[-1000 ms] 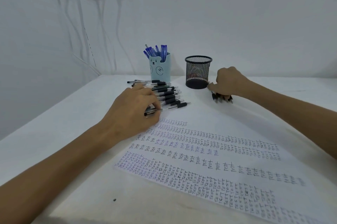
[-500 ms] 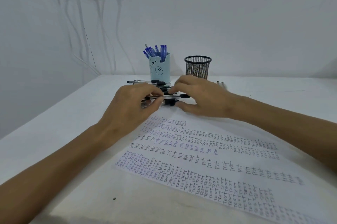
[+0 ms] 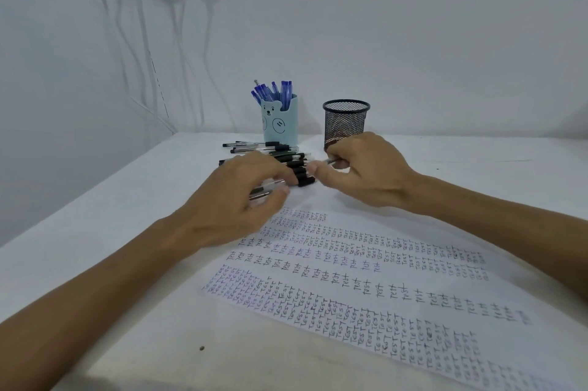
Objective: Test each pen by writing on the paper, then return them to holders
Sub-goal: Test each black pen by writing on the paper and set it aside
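now, right hand [image 3: 366, 174] pinching pen [image 3: 331, 161], left hand [image 3: 235, 202] (blurred) over pens [image 3: 297, 165]

Left grip [image 3: 237, 199] curled palm-down, right grip [image 3: 366, 174] pinching, forearms converging

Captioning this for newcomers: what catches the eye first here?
The paper, at near right, is crammed with rows of handwritten TEST. Beyond it, the left hand and right hand grip pens from the pile of black pens, before a bear holder of blue pens and a mesh holder.
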`<move>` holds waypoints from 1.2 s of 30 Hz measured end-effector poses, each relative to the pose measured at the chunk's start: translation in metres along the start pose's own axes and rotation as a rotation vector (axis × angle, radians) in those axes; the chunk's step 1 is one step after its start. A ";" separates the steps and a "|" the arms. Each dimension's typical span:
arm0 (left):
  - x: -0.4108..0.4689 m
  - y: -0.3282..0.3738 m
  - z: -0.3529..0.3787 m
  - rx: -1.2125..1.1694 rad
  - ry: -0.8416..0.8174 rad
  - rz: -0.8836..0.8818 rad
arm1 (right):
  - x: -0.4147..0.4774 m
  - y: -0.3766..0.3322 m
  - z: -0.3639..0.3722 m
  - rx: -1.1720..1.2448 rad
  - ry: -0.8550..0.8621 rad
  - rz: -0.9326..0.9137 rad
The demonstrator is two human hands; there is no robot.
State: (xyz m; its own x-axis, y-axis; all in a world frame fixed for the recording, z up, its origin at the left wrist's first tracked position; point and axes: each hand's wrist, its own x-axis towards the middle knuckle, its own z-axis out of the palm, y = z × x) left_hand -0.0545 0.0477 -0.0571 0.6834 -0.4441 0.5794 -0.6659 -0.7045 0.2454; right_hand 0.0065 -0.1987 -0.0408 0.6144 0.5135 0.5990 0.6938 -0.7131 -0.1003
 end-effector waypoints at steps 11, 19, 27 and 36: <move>-0.002 0.001 0.002 0.137 -0.264 0.120 | -0.009 0.004 0.000 0.815 0.041 0.376; -0.002 -0.005 0.002 0.121 -0.327 0.079 | -0.021 -0.002 0.002 1.071 -0.235 0.408; -0.001 -0.006 0.003 0.124 -0.338 0.078 | -0.022 -0.007 0.000 1.112 -0.353 0.380; -0.001 -0.007 0.003 0.135 -0.353 0.074 | -0.030 -0.010 -0.001 0.844 -0.312 0.312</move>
State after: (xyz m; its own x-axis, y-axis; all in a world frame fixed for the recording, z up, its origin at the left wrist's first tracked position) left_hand -0.0497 0.0517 -0.0613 0.7118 -0.6429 0.2830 -0.6877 -0.7199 0.0944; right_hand -0.0193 -0.2071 -0.0572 0.8055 0.5497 0.2214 0.4491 -0.3224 -0.8333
